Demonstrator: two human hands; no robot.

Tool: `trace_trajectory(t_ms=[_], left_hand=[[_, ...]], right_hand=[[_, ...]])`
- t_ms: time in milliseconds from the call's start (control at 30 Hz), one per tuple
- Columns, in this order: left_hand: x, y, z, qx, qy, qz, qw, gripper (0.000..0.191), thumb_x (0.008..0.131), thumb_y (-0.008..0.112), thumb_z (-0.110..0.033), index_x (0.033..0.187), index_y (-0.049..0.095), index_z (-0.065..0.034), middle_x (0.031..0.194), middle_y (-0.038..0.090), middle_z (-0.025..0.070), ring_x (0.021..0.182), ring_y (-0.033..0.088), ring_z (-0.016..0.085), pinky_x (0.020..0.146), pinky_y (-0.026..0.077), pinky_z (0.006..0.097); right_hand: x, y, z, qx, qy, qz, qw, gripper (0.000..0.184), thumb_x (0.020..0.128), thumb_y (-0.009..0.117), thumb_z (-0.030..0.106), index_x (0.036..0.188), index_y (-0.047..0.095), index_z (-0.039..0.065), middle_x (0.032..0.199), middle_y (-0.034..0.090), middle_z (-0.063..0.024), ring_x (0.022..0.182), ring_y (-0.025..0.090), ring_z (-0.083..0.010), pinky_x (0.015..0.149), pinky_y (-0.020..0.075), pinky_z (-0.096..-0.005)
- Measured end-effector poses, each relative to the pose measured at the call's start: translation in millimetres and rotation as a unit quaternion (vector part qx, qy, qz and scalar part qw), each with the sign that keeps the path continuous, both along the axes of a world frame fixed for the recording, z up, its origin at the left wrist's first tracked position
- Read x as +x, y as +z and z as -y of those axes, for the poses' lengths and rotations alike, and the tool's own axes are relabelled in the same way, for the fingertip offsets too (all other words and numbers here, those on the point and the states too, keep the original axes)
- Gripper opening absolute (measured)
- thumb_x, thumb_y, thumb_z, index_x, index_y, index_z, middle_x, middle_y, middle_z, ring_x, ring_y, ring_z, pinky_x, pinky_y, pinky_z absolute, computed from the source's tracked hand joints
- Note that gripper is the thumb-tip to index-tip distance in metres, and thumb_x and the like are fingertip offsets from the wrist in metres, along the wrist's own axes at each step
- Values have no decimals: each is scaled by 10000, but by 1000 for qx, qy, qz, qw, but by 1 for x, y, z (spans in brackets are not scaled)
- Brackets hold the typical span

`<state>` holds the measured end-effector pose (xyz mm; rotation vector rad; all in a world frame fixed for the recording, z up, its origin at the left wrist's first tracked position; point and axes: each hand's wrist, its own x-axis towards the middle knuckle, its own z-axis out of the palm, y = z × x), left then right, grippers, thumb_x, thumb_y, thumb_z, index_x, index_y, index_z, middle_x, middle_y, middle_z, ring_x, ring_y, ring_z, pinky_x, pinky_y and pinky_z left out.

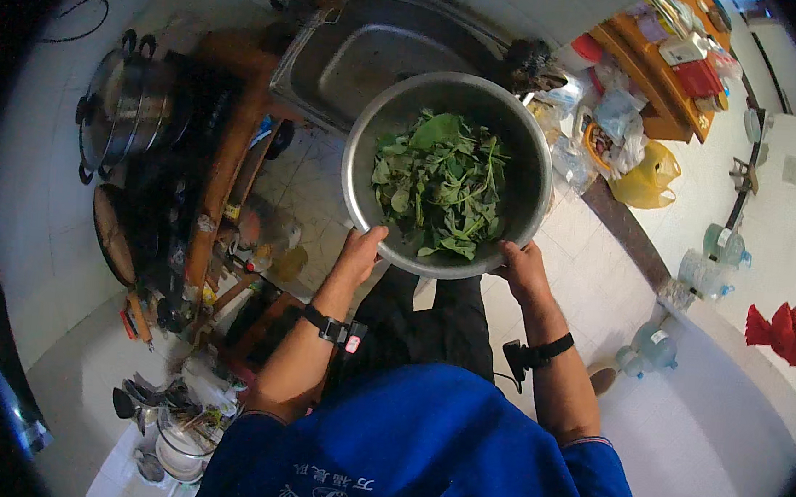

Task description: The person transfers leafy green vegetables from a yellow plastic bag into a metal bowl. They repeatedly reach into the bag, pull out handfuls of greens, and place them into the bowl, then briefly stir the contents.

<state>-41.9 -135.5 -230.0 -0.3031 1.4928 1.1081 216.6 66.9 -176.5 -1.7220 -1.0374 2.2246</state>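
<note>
A round metal basin (pixel 526 202) is held out in front of my body. Leafy green vegetables (pixel 441 182) lie loose in its middle. My left hand (pixel 362 249) grips the near left part of the rim, thumb over the edge. On the near right part of the rim, my right hand (pixel 523 265) holds it the same way. The fingers of both hands are hidden beneath the basin. Just beyond it is a stainless steel sink (pixel 356 52), whose near right part the basin covers from view.
To the left, a steamer pot (pixel 127 112) and a wok (pixel 114 235) are on a dark stove. Plastic bags (pixel 615 115), a yellow bag (pixel 649 176) and a wooden cabinet (pixel 649 65) are at the right. Large water bottles (pixel 654 346) stand along the right wall. Utensils (pixel 145 397) are lower left.
</note>
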Motion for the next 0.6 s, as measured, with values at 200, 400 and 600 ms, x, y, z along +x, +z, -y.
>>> trace_trajectory(t_ms=[200, 400, 600], left_hand=[[0, -15, 7, 33, -3, -29, 999, 429, 916, 717, -239, 1230, 528, -17, 1139, 582, 87, 1038, 580, 225, 864, 489, 429], [1, 3, -7, -60, -3, -91, 994, 290, 887, 679, -202, 1051, 558, 6, 941, 560, 47, 849, 517, 168, 729, 445, 385], [5, 12, -8, -59, -14, -96, 993, 325, 886, 685, -235, 1051, 544, 7, 969, 561, 52, 885, 529, 171, 759, 451, 402]], right_hand=[[-21, 52, -13, 577, 185, 226, 763, 687, 816, 717, 84, 1444, 452, 2, 1390, 507, -266, 1310, 461, -442, 1121, 372, -517], [-117, 4, -56, 529, 306, 222, 760, 892, 841, 794, 305, 1562, 310, 102, 1497, 421, -234, 1355, 417, -462, 1092, 392, -589], [-163, -52, -11, 480, 448, 254, 710, 994, 750, 857, 370, 1569, 329, 176, 1558, 365, -222, 1420, 361, -460, 1049, 435, -619]])
